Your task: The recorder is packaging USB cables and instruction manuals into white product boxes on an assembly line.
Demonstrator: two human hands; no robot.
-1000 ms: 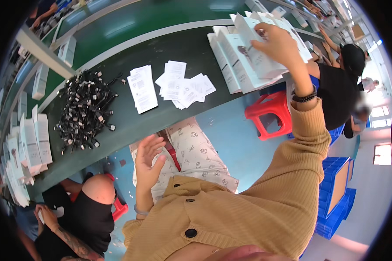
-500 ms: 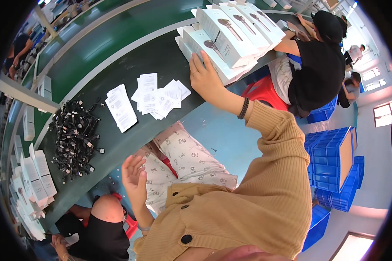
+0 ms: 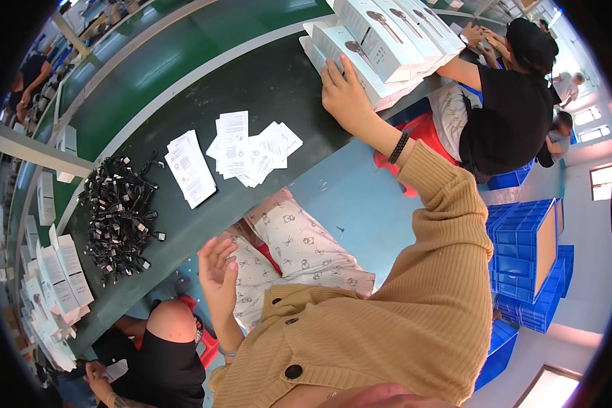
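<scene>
My right hand (image 3: 347,97) reaches out to the far right of the bench, its fingers spread against the near left end of a stack of white boxes (image 3: 379,39). The boxes bear a picture of a dark handheld device and lie on top of one another in rows. My left hand (image 3: 217,268) is raised in front of the bench edge, palm up, fingers loosely apart, with nothing in it. Between the two hands lie a neat pile of white printed leaflets (image 3: 191,170) and a fanned-out pile of leaflets (image 3: 255,151).
A heap of black cables (image 3: 119,217) lies left of the leaflets on the dark green bench (image 3: 204,228). More white boxes (image 3: 54,282) stand at the bench's left end. A co-worker in black (image 3: 503,109) sits at right, another person (image 3: 166,353) at lower left. Blue crates (image 3: 520,251) are stacked behind.
The stack of white boxes has slid along the bench to the right and away, my right hand moving with it. My left hand keeps nearly the same place.
</scene>
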